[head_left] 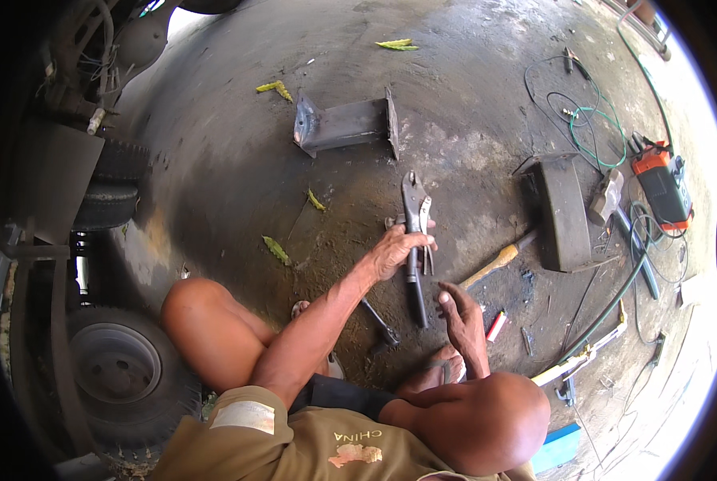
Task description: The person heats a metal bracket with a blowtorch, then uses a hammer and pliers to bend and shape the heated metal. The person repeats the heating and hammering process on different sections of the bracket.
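Observation:
My left hand [394, 250] is closed around a pair of locking pliers [411, 196], held upright with the jaws pointing away from me. Its lever stands beside the thumb, and a long dark handle [419, 301] extends below the fist. Close by on the right, my right hand [464, 317] holds nothing, its fingers apart and partly bent. Just beyond those fingers lies a wooden handle [495, 264], its far end reaching toward a dark steel channel piece [563, 212]. Between my feet rests a dark metal tool [386, 333] with a thick end.
A steel section with end plates [346, 127] lies ahead on the stained concrete. To the right are a sledgehammer [607, 199], an orange-and-black machine [663, 188] and tangled cables. A red-and-white stick [496, 325] lies near my right foot. Vehicle parts and a wheel [118, 365] stand at left.

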Available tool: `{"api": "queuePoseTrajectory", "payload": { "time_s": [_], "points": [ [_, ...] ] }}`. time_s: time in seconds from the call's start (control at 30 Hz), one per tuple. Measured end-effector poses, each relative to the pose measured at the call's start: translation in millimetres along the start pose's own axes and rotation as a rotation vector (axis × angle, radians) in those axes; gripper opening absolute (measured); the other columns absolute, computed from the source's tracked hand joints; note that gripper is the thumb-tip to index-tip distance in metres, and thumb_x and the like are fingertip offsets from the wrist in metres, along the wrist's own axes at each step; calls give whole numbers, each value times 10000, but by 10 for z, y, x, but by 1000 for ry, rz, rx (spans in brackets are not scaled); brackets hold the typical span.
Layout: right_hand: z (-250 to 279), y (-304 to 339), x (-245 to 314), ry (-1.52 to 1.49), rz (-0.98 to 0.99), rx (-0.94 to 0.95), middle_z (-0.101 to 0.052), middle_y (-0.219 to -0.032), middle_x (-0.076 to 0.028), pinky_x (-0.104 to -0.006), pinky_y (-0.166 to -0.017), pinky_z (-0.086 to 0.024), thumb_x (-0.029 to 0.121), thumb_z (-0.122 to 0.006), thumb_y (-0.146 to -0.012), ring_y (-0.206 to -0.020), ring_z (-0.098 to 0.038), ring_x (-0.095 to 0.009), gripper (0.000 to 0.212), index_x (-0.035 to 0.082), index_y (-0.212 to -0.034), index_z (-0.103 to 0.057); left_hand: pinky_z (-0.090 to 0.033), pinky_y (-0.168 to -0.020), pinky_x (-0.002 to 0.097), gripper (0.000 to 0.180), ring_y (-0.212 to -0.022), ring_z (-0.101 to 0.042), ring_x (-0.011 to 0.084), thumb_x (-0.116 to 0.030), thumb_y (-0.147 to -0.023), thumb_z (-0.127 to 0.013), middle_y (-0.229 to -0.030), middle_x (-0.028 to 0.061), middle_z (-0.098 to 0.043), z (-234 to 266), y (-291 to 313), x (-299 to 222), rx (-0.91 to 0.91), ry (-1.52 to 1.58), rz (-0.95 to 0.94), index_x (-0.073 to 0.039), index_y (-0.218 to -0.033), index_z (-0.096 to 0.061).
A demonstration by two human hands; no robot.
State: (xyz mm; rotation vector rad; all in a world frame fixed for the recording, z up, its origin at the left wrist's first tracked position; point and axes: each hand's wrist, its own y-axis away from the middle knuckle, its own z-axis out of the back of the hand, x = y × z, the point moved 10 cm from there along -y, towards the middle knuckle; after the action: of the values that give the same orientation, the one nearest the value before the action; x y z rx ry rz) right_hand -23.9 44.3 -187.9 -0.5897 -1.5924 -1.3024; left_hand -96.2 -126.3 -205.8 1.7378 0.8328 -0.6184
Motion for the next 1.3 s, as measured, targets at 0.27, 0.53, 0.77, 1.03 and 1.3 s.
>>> {"api": "queuePoseTrajectory", "payload": {
  "time_s": [0.27, 0.53, 0.77, 1.03, 1.3],
  "points": [
    [150, -609, 206, 265, -70, -97, -668, -798, -171, -421, -679, -525, 414, -533, -1029, -715, -671, -286, 461, -25, -1149, -599, -608, -806, 360, 434, -890, -683, 198, -102, -871, -618, -1161, 160, -651, -318, -70, -140, 154, 169, 18, 44, -1271, -528],
    [177, -965, 1035, 663, 172, -153, -652, -838, -268, -505, -739, -482, 355, -555, -1009, -859, -655, -452, 355, 14, -1052, -643, -502, -996, 481, 490, -1158, -613, 240, -170, -910, -507, -1304, 125, -609, 16, -147, -384, 192, 481, -175, -17, -1375, -499],
    [77, -1367, 1283, 757, 174, -177, -669, -852, -261, -504, -738, -492, 362, -579, -994, -867, -662, -452, 357, 16, -1010, -667, -479, -1040, 518, 429, -1182, -619, 290, -168, -916, -515, -1262, 154, -644, 234, -432, -515, 192, 689, -233, -44, -1327, -522],
    [-219, -1511, 1107, 751, 92, -149, -656, -929, -307, -530, -772, -480, 439, -506, -1022, -954, -631, -504, 443, 13, -1080, -612, -542, -922, 452, 379, -1134, -632, 324, -130, -935, -552, -1169, 197, -634, 371, -614, -560, 136, 891, -258, 59, -1260, -503],
    [-377, -1564, 764, 450, -80, -47, -644, -853, -158, -410, -655, -500, 761, -299, -967, -757, -647, -287, 858, -31, -1131, -588, -539, -862, 369, 242, -863, -626, 234, -107, -894, -587, -925, 117, -606, 320, -685, -598, 140, 947, -191, 56, -1071, -572]
  ]
}}
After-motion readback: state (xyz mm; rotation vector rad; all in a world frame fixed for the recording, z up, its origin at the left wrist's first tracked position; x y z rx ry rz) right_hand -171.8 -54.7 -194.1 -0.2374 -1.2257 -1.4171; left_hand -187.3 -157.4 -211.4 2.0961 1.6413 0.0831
